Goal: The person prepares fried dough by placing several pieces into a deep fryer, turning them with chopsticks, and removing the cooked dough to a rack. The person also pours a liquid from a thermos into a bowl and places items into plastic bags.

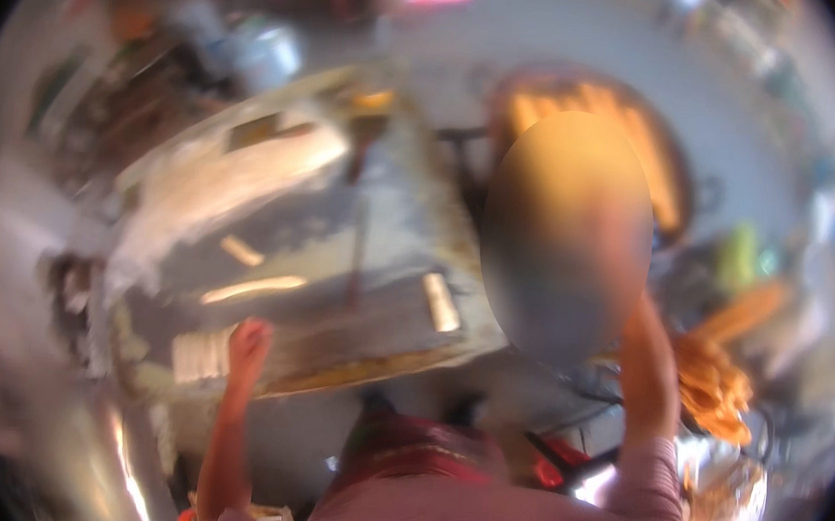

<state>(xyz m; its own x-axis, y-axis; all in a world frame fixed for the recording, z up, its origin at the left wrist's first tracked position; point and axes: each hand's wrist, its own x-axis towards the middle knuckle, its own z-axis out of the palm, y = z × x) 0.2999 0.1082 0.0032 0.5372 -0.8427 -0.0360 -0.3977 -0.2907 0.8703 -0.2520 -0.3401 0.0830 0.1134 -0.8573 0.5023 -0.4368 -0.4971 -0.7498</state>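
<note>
Motion blurs the view. My left hand [251,341] appears curled over the worktable's near left part, beside a row of pale dough strips [201,354]; whether its fingers hold anything is unclear. My right arm reaches forward on the right, and a blurred oval hides most of the right hand [611,241]. Beyond it is a round pan [684,188] with long golden pieces [591,100], which look like frying dough sticks. On the floured worktable [405,237] lie a small dough piece [242,250], a curved dough strip [253,288] and a short dough block [441,303].
A long floured dough slab [245,169] spans the table's far left. A thin dark rod [358,255] lies mid-table. Golden-brown fried dough pieces [714,387] are heaped at my right, above clear plastic bags [730,501]. A shiny metal surface [127,458] curves at lower left.
</note>
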